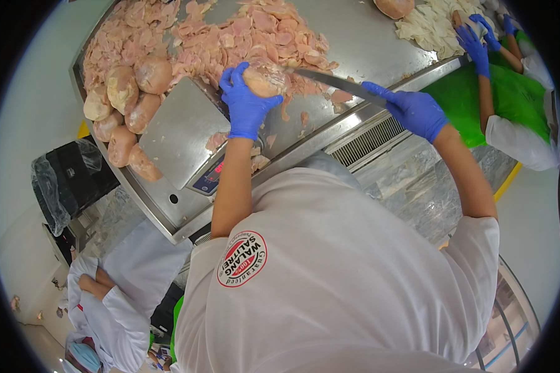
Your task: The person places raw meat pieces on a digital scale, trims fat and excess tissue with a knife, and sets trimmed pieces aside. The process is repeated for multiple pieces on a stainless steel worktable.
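My left hand (246, 102), in a blue glove, grips a rounded pale lump of raw chicken (264, 78) on the steel table (361, 43). In a matching blue glove, my right hand (414, 110) holds the handle of a long knife (330, 81). Its blade points left, and its tip touches the lump of chicken. Behind the lump lies a wide heap of thin pink chicken slices (242, 31). A flat steel scale (177, 130) with a lit display stands just left of my left hand.
Several whole chicken pieces (127, 105) are piled at the table's left edge. Another person's blue-gloved hands (479, 37) work a pile of pale strips (432, 25) at the far right, over a green surface (510, 99). A person in white stands at the lower left (106, 292).
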Demonstrator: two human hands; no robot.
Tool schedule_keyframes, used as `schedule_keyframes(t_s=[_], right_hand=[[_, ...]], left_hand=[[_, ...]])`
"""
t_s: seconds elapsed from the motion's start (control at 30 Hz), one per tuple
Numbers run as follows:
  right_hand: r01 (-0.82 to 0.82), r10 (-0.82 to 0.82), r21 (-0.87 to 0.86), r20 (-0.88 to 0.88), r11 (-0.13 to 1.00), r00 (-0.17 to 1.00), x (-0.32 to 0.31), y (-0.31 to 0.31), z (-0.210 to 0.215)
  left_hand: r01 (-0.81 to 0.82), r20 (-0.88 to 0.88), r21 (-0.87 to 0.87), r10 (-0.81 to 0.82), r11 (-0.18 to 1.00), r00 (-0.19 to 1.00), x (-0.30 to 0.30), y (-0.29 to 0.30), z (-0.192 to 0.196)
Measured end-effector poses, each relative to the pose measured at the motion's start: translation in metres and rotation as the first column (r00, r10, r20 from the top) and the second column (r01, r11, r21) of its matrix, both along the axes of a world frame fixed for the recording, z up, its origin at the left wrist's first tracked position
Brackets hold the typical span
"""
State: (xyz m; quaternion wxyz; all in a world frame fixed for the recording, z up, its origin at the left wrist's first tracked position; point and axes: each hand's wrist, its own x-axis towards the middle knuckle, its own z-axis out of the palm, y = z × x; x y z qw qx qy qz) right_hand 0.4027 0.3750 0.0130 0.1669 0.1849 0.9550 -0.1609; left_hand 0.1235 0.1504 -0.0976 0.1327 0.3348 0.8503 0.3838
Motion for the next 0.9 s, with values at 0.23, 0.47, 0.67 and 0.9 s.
schedule_keyframes(t_s=[0.23, 0.47, 0.67, 0.9], right_hand=[[0.018, -0.019, -0.102, -0.013, 0.995, 1.000, 0.008, -0.017, -0.004], [0.005, -0.006, -0.086, -0.006, 0.996, 1.000, 0.007, -0.019, -0.015], [0.136, -0.139, -0.234, 0.006, 0.963, 0.990, 0.018, -0.005, -0.028], [0.136, -0.130, -0.069, 0.089, 0.988, 0.988, 0.010, 0.009, -0.053]], left_hand=[[-0.006, 0.012, 0.015, 0.006, 1.000, 1.000, 0.001, 0.001, 0.001], [-0.017, -0.013, 0.009, 0.017, 1.000, 1.000, 0.003, -0.003, -0.001], [0.005, 0.027, 0.030, -0.006, 1.000, 1.000, -0.003, -0.009, -0.005], [0.032, 0.049, -0.038, -0.030, 0.999, 0.998, -0.011, -0.008, -0.001]])
